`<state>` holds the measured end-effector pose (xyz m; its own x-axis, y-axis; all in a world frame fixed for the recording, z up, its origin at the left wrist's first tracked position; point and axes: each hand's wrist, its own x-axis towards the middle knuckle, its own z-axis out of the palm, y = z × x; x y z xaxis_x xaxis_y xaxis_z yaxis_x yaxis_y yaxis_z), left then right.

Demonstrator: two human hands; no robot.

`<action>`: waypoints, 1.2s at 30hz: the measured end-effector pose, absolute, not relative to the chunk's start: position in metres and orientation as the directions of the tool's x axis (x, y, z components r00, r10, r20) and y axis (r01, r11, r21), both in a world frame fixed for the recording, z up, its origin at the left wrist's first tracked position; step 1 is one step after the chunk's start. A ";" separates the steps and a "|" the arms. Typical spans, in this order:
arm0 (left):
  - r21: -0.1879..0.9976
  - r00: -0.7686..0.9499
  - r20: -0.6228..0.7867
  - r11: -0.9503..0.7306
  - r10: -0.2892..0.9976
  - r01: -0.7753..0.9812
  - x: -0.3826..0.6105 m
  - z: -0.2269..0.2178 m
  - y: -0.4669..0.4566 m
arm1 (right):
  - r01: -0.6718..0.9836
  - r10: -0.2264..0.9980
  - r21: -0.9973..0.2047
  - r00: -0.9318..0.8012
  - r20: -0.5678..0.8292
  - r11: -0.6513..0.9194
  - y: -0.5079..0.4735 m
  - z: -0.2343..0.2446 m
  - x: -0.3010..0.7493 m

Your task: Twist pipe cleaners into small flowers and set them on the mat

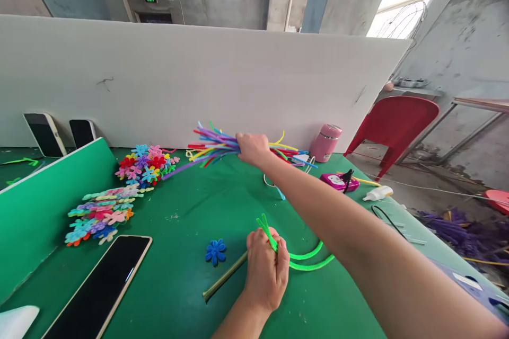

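My left hand (267, 270) is closed near the front of the green table, pinching bright green pipe cleaners (306, 262) whose long ends curve off to the right under my right forearm. An olive-green stick (225, 278) reaches out from beneath that hand; whether it is gripped too I cannot tell. Farther back, my right hand (253, 148) is wrapped round a bundle of multicoloured pipe cleaners (214, 145), fanned out on both sides of the fist. A single blue pipe-cleaner flower (215, 252) lies to the left of my left hand.
Piled fuzzy flowers (147, 164) and rows of pastel ones (103, 214) lie at left, beside a large phone (99, 286) and a green divider (59, 212). A pink flask (326, 143), magenta case (340, 181) and white glue bottle (378, 193) stand or lie right. A white panel (178, 79) bounds the back.
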<state>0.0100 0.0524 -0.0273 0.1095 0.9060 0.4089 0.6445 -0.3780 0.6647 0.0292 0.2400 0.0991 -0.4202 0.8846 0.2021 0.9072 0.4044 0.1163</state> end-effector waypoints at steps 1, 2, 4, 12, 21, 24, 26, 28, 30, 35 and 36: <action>0.666 0.104 0.410 -0.375 0.906 0.644 0.010 -0.027 0.052 | 0.896 0.882 0.109 -0.444 0.160 0.431 0.239 0.087 0.028; 0.668 0.098 0.415 -0.376 0.905 0.642 0.010 -0.027 0.052 | 0.883 0.877 0.099 -0.467 0.114 0.458 0.237 0.076 0.029; 0.674 0.086 0.427 -0.380 0.900 0.634 0.010 -0.027 0.053 | 0.865 0.866 0.072 -0.500 0.022 0.497 0.236 0.062 0.032; 0.705 0.067 0.434 -0.385 0.898 0.596 0.011 -0.029 0.053 | 0.904 0.907 0.076 -0.418 -0.049 0.420 0.236 0.056 0.078; 0.655 0.107 0.480 -0.437 0.871 0.616 0.011 -0.027 0.054 | 0.941 0.935 0.013 -0.339 0.107 0.339 0.216 0.026 0.103; 0.649 0.109 0.484 -0.440 0.868 0.621 0.010 -0.026 0.054 | 0.940 0.926 -0.007 -0.334 0.178 0.341 0.205 0.027 0.110; 0.636 0.122 0.486 -0.446 0.865 0.629 0.010 -0.025 0.055 | 0.940 0.920 -0.006 -0.332 0.206 0.341 0.195 0.028 0.115; 0.625 0.132 0.486 -0.449 0.864 0.639 0.010 -0.025 0.055 | 0.936 0.917 -0.004 -0.344 0.203 0.352 0.184 0.027 0.121; 0.618 0.136 0.484 -0.448 0.865 0.646 0.010 -0.025 0.055 | 0.928 0.917 -0.007 -0.367 0.157 0.373 0.176 0.023 0.127; 0.615 0.141 0.478 -0.444 0.867 0.652 0.009 -0.023 0.054 | 0.938 0.936 -0.037 -0.340 0.084 0.344 0.164 0.016 0.142; 0.614 0.141 0.476 -0.443 0.868 0.653 0.009 -0.022 0.054 | 0.941 0.940 -0.051 -0.329 0.093 0.334 0.160 0.017 0.145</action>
